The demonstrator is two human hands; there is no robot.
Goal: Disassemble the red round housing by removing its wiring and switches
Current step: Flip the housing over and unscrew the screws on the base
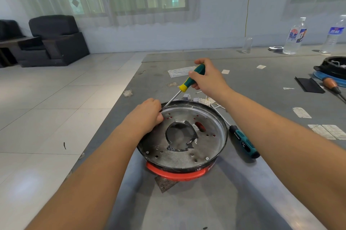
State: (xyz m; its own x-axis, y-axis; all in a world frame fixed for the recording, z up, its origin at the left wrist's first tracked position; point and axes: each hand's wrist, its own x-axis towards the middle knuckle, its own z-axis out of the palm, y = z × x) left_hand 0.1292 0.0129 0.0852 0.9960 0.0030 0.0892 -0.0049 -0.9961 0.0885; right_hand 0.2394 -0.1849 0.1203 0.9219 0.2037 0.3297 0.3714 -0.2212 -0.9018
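Red round housing sat near table centre. Left hand curled over far-left rim, likely steadying; contents untellable. Right hand gripped screwdriver, tip angled at rim, probably prying.

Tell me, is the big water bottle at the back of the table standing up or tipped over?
Upright. The water bottle stands on its base on the table, cap at the top.
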